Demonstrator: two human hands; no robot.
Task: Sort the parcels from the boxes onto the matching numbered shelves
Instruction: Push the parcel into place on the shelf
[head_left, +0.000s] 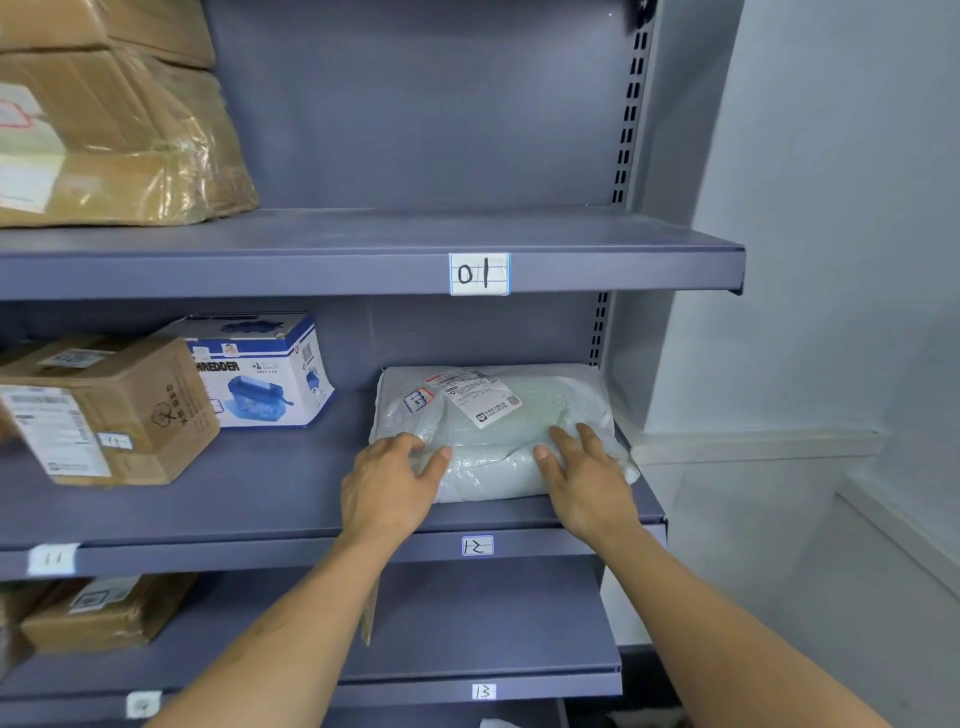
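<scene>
A white bubble-wrap parcel with a shipping label and a small handwritten tag lies flat on the right part of the middle shelf, above the label 12. My left hand rests on the parcel's front left corner with fingers spread and nearly straight. My right hand presses its front right side, fingers laid flat on the wrap. Neither hand curls round the parcel.
The upper shelf, labelled 01, carries taped brown cartons at the left. On the middle shelf stand a shredder box and a brown carton above label 11. The lower shelf, labelled 13, holds another carton. A white wall is at the right.
</scene>
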